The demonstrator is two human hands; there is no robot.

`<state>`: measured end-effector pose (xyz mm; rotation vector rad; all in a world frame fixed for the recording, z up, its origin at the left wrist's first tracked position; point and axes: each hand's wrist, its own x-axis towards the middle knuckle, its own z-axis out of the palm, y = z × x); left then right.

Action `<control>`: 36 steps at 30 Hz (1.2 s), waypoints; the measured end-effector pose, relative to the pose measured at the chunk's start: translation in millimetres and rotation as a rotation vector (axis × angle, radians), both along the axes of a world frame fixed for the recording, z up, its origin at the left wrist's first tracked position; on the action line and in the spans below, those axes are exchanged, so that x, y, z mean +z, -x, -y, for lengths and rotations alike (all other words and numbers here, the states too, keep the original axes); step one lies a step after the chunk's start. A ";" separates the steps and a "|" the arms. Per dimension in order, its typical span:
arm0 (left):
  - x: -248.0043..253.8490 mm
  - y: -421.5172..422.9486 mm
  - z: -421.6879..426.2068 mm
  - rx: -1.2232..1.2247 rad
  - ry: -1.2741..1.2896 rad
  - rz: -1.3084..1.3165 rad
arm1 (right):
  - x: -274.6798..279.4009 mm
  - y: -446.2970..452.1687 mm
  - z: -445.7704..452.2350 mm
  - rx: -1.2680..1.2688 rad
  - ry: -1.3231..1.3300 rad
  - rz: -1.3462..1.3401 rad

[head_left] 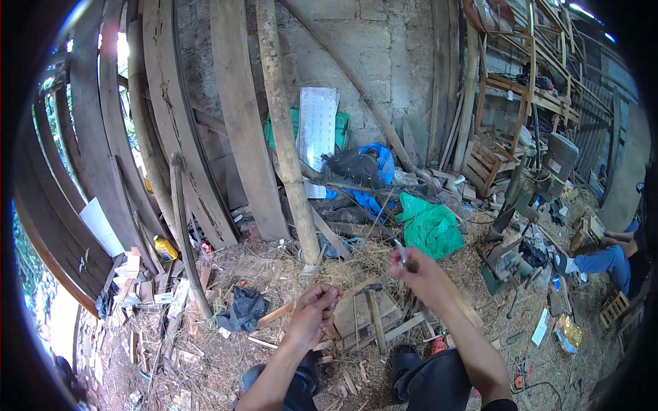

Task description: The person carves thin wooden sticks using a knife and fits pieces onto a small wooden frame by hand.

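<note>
- Grey block wall (370,58) closes off the far side of the workspace; upright wooden planks (243,116) line the left, and a mottled pole (277,103) comes down to the floor ahead of the left hand (317,314).
- Floor (264,266) strewn with straw and wood scraps. Most open room: the straw patch between pole foot and hands. Crumpled green plastic sheet (430,226) bounds the space just beyond the right hand (412,275); dark plastic bag (245,309) lies to the left of the left hand.
- Near edge: the wearer's own legs (439,382), dark trousers, below both forearms. Far right edge: another person's leg (606,266) in blue, well apart from the hands.
- Right grip: fingers closed round the dark handle of a knife-like tool (400,252); pale blade projects past the fist, pointing up and away. Blade clear of the sheet in view.
- Left grip: fingers curled, thumb and fingertips nearly together, narrow. Cannot tell whether something small is pinched there.
- Hands apart, both raised above the floor. Between them, lower down, a hammer (376,322), head uppermost, over a flat wooden board (364,316); contact with board cannot be told.
</note>
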<state>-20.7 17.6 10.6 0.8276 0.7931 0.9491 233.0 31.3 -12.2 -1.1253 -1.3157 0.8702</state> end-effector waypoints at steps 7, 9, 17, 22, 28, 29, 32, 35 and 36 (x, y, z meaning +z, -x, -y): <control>1.1 -6.1 3.2 -0.027 -0.027 -0.072 | 24.1 20.3 8.8 0.195 0.096 -0.225; 0.7 -5.6 4.4 -0.041 -0.031 -0.087 | 26.7 21.3 10.9 0.220 0.055 -0.227; -11.9 -9.2 6.5 -0.041 -0.295 -0.389 | 31.8 16.1 11.0 0.143 0.063 -0.348; -30.4 -15.3 4.7 -0.008 -0.601 -0.558 | 27.0 20.3 12.9 0.144 0.079 -0.344; -17.1 -26.3 8.9 0.060 -0.606 -0.566 | 25.1 40.7 18.3 0.167 0.129 -0.243; -17.4 -27.5 9.3 0.061 -0.606 -0.563 | 22.8 42.5 18.5 0.194 0.112 -0.190; -14.6 -27.9 10.8 0.115 -0.616 -0.519 | 25.7 47.5 21.9 0.244 0.116 -0.138; -7.9 -24.5 14.0 0.100 -0.581 -0.554 | 30.9 48.6 24.6 0.309 0.155 -0.057; -11.9 -24.0 12.6 0.093 -0.585 -0.535 | 30.8 46.1 24.5 0.297 0.174 -0.064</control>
